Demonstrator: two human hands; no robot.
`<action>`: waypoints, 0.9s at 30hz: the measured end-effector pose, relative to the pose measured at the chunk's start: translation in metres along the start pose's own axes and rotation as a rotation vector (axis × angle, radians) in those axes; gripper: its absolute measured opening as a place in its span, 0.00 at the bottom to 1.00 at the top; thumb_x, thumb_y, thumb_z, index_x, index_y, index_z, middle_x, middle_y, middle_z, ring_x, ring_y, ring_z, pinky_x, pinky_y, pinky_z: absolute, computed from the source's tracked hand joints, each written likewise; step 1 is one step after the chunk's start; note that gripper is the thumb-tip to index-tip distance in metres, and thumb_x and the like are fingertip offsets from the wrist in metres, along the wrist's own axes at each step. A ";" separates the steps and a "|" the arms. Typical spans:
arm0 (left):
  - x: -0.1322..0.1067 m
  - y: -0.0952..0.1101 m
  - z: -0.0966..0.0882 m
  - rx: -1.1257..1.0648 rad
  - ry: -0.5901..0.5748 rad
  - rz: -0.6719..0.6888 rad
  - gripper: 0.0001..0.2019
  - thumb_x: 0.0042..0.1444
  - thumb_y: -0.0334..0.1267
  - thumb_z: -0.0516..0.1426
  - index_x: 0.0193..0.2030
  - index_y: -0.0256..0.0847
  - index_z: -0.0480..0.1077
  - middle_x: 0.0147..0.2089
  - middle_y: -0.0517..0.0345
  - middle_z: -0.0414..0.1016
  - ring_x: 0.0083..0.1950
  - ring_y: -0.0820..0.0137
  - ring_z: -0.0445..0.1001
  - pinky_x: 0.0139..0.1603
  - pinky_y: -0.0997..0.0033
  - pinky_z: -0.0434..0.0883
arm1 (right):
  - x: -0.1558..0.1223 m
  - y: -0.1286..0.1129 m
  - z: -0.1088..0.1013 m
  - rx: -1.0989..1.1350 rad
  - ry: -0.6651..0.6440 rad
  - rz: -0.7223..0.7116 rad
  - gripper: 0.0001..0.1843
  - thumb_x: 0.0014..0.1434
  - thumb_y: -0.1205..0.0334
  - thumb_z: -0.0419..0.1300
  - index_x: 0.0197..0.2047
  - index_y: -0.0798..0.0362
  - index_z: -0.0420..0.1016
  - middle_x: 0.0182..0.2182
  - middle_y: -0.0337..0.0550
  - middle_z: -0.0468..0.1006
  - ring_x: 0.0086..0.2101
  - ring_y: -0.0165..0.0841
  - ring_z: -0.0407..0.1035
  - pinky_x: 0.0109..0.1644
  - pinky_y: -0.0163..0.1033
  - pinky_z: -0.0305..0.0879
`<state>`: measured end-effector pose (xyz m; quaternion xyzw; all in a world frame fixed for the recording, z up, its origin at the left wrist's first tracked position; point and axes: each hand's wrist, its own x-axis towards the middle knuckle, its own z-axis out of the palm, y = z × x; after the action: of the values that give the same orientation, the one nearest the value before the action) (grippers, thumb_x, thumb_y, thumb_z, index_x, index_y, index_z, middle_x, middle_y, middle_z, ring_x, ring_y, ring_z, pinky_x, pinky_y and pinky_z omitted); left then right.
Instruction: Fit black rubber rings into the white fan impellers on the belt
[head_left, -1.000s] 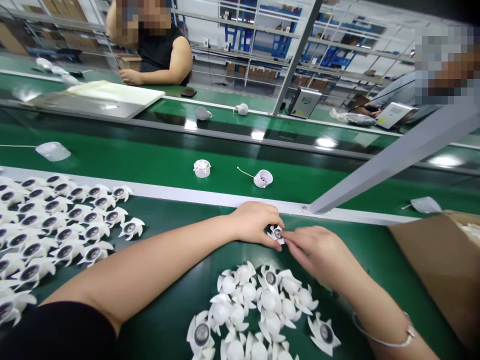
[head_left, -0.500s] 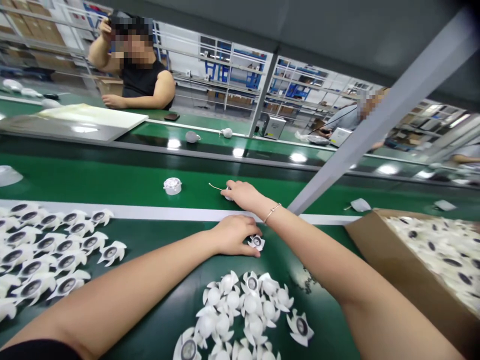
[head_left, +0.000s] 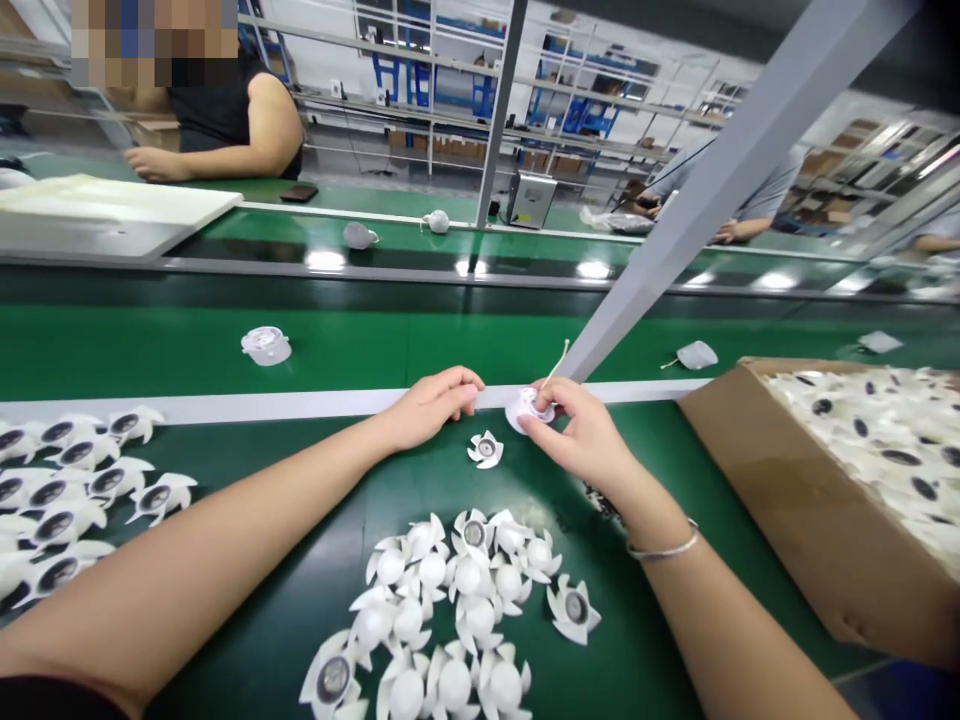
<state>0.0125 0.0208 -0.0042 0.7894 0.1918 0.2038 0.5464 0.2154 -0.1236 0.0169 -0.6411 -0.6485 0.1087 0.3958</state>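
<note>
My right hand [head_left: 581, 428] grips a white round plastic housing [head_left: 519, 408] with a short pale wire sticking up, held just above the pale belt edge. My left hand [head_left: 431, 408] is empty, its fingers loosely stretched toward the housing but apart from it. Between and just below the hands, a small white fan impeller [head_left: 486, 449] with a dark ring in its hub lies on the green table. Closer to me is a cluster of white fan impellers [head_left: 474, 575], many with domed hubs up. One impeller [head_left: 574, 607] lies at its right side.
More impellers [head_left: 64, 520] lie in rows at left. A cardboard box [head_left: 795, 530] full of them stands at right. White housings [head_left: 267, 346] sit on the green conveyor belt [head_left: 360, 335]. A grey slanted post [head_left: 675, 240] crosses beyond my right hand. Co-workers sit across the line.
My right hand has lifted the wired housing off the belt and brought it nearer. My left hand has let go of the small impeller and moved away from it. The view has shifted.
</note>
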 end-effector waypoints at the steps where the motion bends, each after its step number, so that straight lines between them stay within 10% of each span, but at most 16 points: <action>1: 0.001 -0.002 0.000 -0.040 0.006 0.001 0.19 0.65 0.54 0.48 0.48 0.40 0.68 0.36 0.59 0.72 0.33 0.72 0.67 0.35 0.72 0.66 | 0.000 -0.003 0.001 0.038 -0.035 -0.070 0.09 0.56 0.59 0.64 0.32 0.51 0.67 0.37 0.44 0.75 0.41 0.36 0.70 0.43 0.40 0.67; 9: -0.003 0.001 0.004 -0.024 -0.113 0.068 0.24 0.58 0.53 0.60 0.53 0.40 0.62 0.30 0.66 0.62 0.30 0.76 0.61 0.32 0.75 0.61 | -0.010 -0.015 0.010 -0.014 -0.241 -0.338 0.06 0.59 0.65 0.65 0.42 0.50 0.78 0.50 0.48 0.74 0.51 0.39 0.69 0.55 0.47 0.67; 17: 0.000 0.014 -0.006 0.184 -0.254 -0.038 0.24 0.57 0.52 0.62 0.56 0.46 0.65 0.28 0.68 0.62 0.28 0.76 0.60 0.30 0.76 0.59 | -0.012 -0.020 0.018 -0.141 -0.252 -0.187 0.09 0.54 0.67 0.70 0.39 0.48 0.83 0.44 0.42 0.77 0.40 0.35 0.74 0.45 0.40 0.70; 27: -0.005 0.002 -0.008 0.155 -0.105 -0.051 0.26 0.58 0.53 0.61 0.58 0.42 0.62 0.26 0.69 0.61 0.26 0.76 0.60 0.29 0.77 0.58 | -0.011 -0.031 0.019 -0.219 -0.284 -0.177 0.05 0.55 0.66 0.68 0.37 0.53 0.80 0.42 0.43 0.77 0.40 0.35 0.73 0.44 0.39 0.69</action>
<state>0.0046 0.0238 -0.0007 0.8338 0.1982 0.1328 0.4979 0.1783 -0.1317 0.0198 -0.5991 -0.7595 0.0916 0.2363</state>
